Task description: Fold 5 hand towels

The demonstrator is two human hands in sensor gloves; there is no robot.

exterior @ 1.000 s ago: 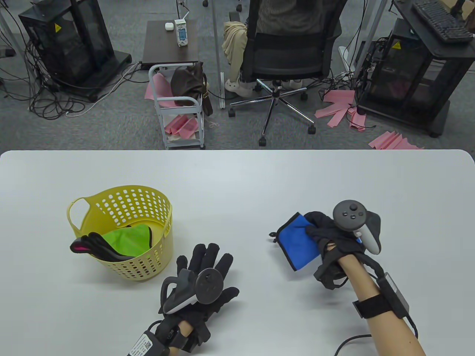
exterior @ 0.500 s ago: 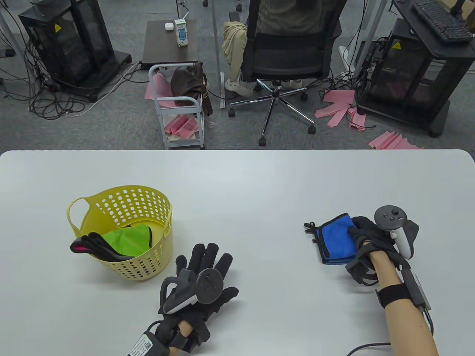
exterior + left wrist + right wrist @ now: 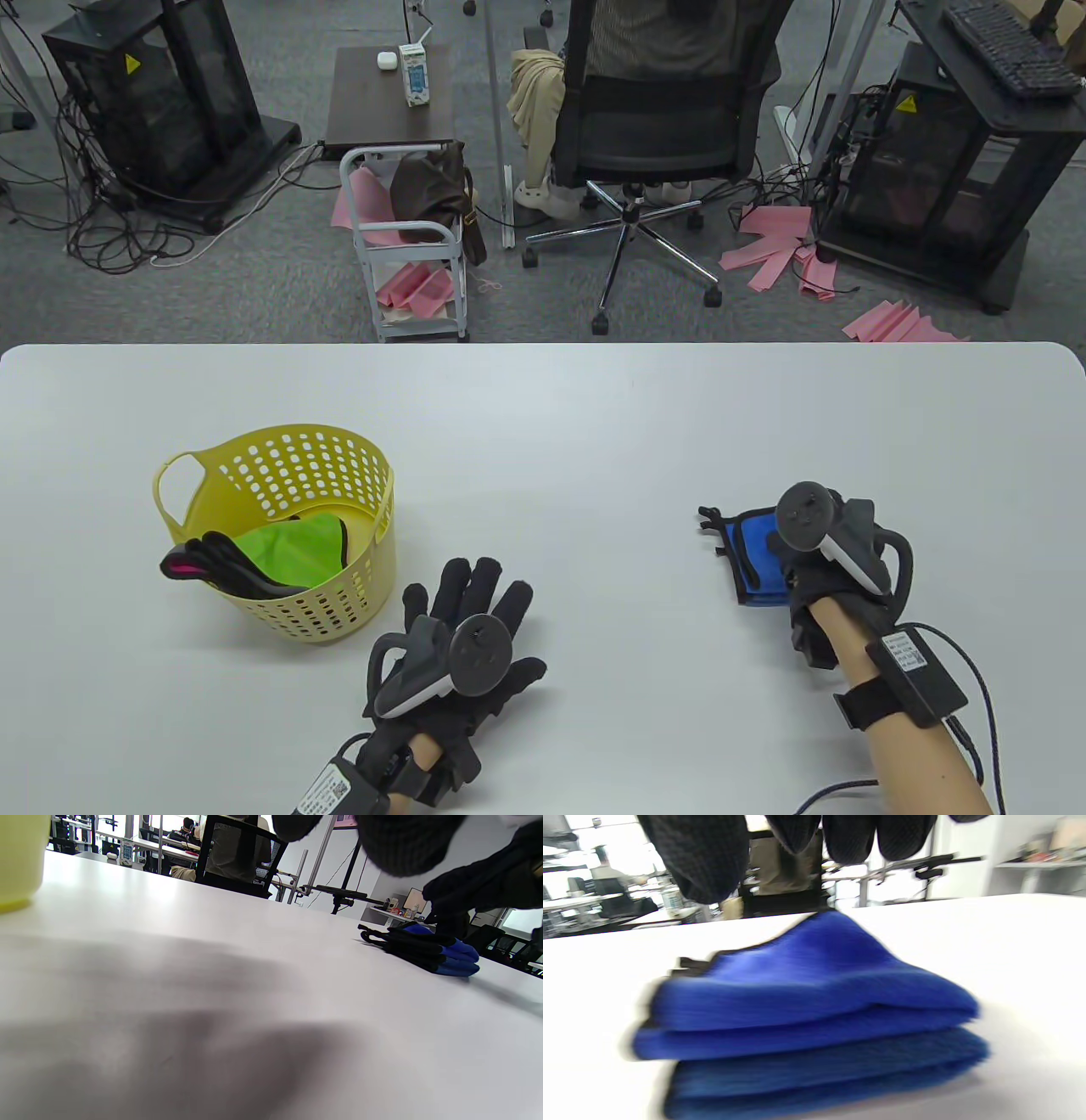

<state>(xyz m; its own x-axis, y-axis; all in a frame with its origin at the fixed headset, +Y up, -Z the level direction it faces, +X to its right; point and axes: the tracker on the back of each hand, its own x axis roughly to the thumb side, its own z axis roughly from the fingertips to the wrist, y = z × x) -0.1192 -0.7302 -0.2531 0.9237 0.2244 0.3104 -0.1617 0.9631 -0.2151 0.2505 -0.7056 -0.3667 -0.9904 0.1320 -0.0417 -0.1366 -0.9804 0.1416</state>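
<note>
White table, cluttered lab behind: your right hand rests flat on the folded blue towel at 3 o'clock (layers may spring apart on release); left hand spread, idle.

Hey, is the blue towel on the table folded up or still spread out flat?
Folded. The blue towel lies on the table as a compact stack of several layers, under the right hand.
</note>
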